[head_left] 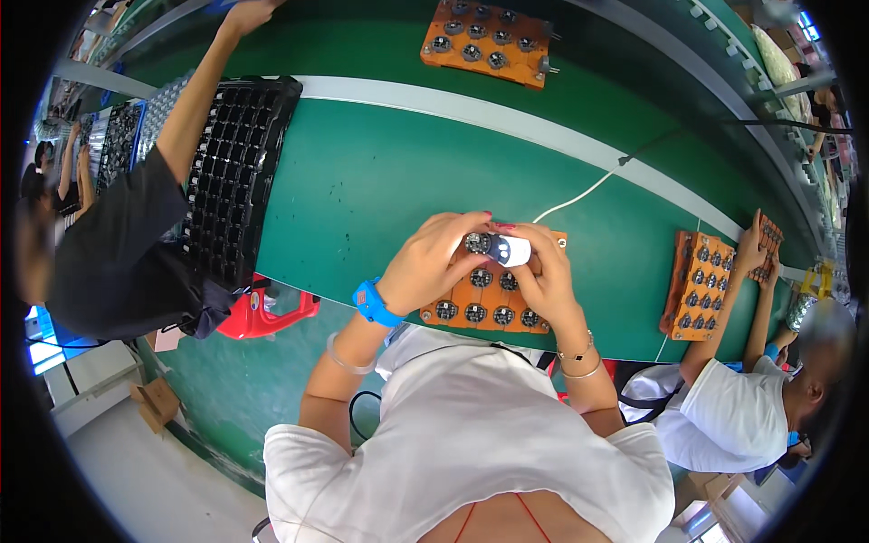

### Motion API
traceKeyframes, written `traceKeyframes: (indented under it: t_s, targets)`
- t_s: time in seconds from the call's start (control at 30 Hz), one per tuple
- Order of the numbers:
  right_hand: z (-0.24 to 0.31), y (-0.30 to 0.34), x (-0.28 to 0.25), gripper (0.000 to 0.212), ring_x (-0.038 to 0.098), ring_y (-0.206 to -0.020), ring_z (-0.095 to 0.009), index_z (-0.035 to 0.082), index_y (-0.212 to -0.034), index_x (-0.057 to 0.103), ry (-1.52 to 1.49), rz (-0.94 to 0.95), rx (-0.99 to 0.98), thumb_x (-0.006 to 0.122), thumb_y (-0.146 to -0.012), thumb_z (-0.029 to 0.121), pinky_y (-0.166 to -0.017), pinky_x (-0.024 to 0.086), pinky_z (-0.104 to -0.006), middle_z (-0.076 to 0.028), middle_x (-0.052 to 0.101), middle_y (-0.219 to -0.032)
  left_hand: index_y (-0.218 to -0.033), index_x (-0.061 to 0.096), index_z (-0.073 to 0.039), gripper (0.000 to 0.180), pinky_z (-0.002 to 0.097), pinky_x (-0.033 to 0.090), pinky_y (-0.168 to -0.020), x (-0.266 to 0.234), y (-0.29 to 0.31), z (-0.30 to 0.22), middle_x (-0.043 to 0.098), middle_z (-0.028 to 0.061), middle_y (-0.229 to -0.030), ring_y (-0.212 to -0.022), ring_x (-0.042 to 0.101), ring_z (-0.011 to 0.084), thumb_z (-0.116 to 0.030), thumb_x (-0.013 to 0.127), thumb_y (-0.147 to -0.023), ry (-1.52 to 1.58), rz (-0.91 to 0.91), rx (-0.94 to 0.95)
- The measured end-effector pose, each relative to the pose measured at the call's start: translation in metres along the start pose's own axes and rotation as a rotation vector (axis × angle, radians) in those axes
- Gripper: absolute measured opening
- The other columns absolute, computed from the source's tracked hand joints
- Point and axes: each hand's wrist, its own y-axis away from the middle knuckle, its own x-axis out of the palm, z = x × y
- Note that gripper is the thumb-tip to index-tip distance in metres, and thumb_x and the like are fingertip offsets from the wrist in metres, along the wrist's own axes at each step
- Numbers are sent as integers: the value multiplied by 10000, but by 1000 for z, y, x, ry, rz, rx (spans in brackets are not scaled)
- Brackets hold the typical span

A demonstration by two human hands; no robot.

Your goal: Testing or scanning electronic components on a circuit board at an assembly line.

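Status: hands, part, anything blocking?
Left hand, right hand: both gripping device. Orange tray below, partly hidden. White cable beyond; nothing visibly blocking.

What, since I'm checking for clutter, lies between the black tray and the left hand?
The head view shows green tabletop with a few small dark specks between the black tray and the left hand.

The left hand (430,262) and right hand (550,276) hold a small white and black gadget (514,252) over an orange tray (491,297). Little round parts (475,313) sit in that tray, on a green table (362,181). A white cord (579,197) runs behind. A black tray (270,181) is on the left. Someone in a white shirt (742,407) is on the right.
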Motion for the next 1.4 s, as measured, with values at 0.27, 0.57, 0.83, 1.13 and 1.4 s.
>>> traceKeyframes:
  t_s: [0.27, 0.57, 0.83, 1.13, 1.4]
  targets:
    - [-17, 23, -12, 319, 548, -1030, -203, -2, -1188, 480, -112, -158, 105, 565, -882, 27, -900, 433, -317, -116, 533, -1124, -1184, 519, -67, 509, 420, 361, -961, -1, 1, 17, 625, 78, -1011, -1029, 530, 281, -136, 732, -728, -263, 103, -39]
    - [-5, 17, -13, 333, 564, -1014, -233, 3, -1144, 545, 30, -61, 77, 572, -817, -52, -878, 452, -322, -141, 580, -1131, -1123, 499, -52, 445, 391, 424, -927, 16, -6, 1, 660, 56, -1031, -980, 592, 302, -144, 736, -759, -45, 57, 5]
    - [-9, 23, -13, 327, 561, -1035, -227, -11, -1174, 513, -52, -50, 111, 569, -853, -33, -904, 446, -324, -138, 574, -1147, -1158, 472, -46, 495, 397, 427, -925, 15, -8, -2, 661, 68, -1026, -1018, 576, 321, -130, 736, -748, -24, 91, -25]
    - [-22, 41, -40, 307, 554, -1058, -212, -20, -1172, 492, 45, -167, 151, 567, -879, 37, -935, 416, -327, -122, 581, -1136, -1203, 496, -100, 522, 429, 335, -966, 46, -22, 2, 654, 54, -982, -1065, 545, 246, -166, 716, -734, -361, 179, 153]
    - [-16, 35, -32, 315, 590, -1030, -287, 43, -1147, 565, 140, -154, 98, 581, -836, -1, -896, 453, -339, -136, 608, -1131, -1192, 414, -43, 541, 403, 431, -921, 48, -23, -6, 671, 94, -969, -973, 604, 321, -57, 717, -744, -22, 126, 84]
